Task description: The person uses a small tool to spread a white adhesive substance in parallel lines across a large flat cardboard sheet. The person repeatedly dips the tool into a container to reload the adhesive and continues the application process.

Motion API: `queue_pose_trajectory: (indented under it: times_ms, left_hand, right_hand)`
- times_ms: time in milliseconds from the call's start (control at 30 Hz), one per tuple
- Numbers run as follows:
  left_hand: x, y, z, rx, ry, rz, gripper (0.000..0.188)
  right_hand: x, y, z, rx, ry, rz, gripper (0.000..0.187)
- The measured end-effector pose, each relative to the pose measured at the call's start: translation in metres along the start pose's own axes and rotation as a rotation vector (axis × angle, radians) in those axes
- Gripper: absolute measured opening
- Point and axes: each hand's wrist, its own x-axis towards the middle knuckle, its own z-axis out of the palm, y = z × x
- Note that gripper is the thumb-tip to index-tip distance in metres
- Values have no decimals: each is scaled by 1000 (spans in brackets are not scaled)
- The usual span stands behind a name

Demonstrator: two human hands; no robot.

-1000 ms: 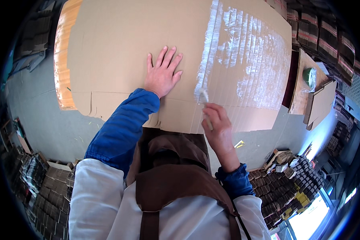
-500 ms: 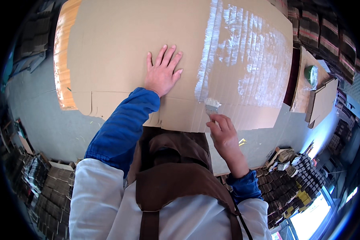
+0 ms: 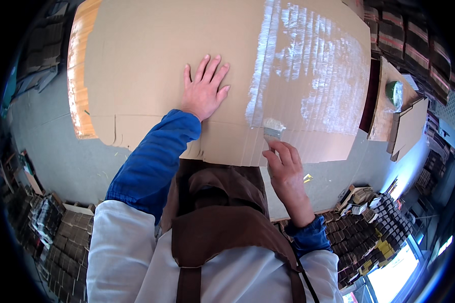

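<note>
A large sheet of brown cardboard (image 3: 136,60) lies flat in front of me, its right part streaked with a whitish, shiny wet coating (image 3: 328,86). My left hand (image 3: 203,93) rests on the middle of the sheet, palm down with fingers spread. In my right hand (image 3: 287,169) is a flat paintbrush (image 3: 273,130), gripped by its handle between thumb and fingers. Its pale bristles touch the cardboard near the close edge, just below the coated streaks. Most of the handle is hidden by my fingers.
An orange-brown board (image 3: 83,70) shows under the sheet's left side. On the right, a green round object in clear plastic (image 3: 393,93) sits on a wooden board (image 3: 384,118). Stacks of bundled cardboard (image 3: 404,38) stand at the far right, with more stacks (image 3: 68,247) behind me.
My right hand has moved the paintbrush slightly to the right and a little away from me across the cardboard. My left hand stays nearly in place.
</note>
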Motion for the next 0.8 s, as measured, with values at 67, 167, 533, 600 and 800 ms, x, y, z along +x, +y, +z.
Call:
queue_pose_trajectory:
  times_ms: [67,167,533,600,800]
  left_hand:
    - [1,1,0,1,-7,2,57]
    - [-1,3,1,8,-10,-3,57]
    - [2,4,-2,55,-56,-32,58]
    - [2,4,-2,60,-66,-30,58]
    - [4,4,-3,67,-62,-15,59]
  right_hand:
    - [5,-4,5,71,0,-5,30]
    - [11,30,25,36,4,86,29]
    - [38,67,-1,112,243,359,29]
    - [46,33,7,224,275,266,27]
    - [63,79,2,146,300,471,23]
